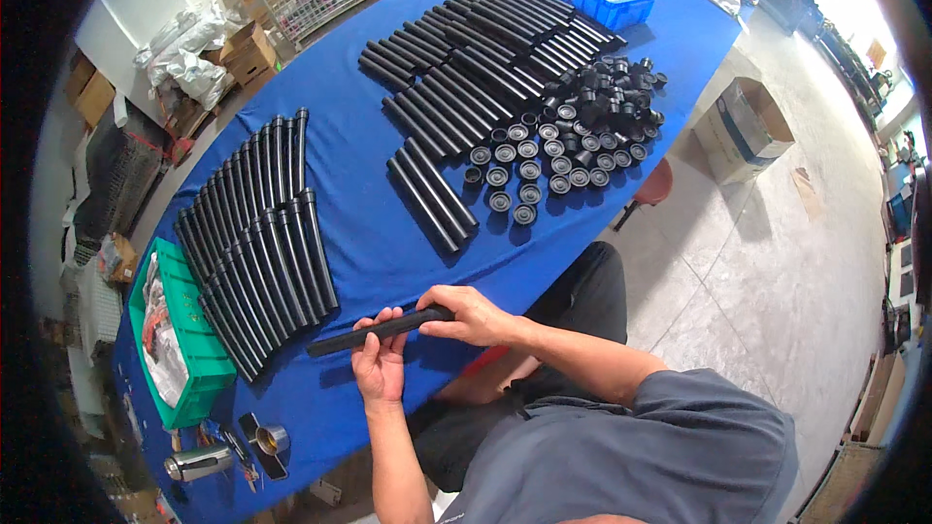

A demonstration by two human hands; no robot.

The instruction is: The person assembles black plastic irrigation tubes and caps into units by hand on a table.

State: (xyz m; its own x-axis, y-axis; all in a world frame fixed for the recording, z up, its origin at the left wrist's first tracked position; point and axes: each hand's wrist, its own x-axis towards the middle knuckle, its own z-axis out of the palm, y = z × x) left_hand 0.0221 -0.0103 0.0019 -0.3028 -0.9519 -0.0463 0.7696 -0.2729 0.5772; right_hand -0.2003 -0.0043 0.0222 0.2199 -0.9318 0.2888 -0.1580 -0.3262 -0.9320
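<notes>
A black tube [335, 342] is held in both hands above the near edge of the blue-covered table, its far end pointing left. My left hand [381, 361], palm up, has its fingers closed round the tube's middle. Over the tube's right end my right hand [476, 318] is closed; a dark, rounded cap seems to sit there, partly hidden by the fingers. Left of my hands lie two rows of black tubes with caps on their ends [277, 233]. Farther off, plain black tubes [427, 199] lie side by side, with loose round black caps [527, 169] to their right.
A green crate [199, 393] with bagged things stands at the table's left end, near a metal cup [194, 464], a phone and small tools. A blue bin [621, 10] sits at the far end. On the floor to the right are a cardboard box [743, 136] and a red stool [655, 182].
</notes>
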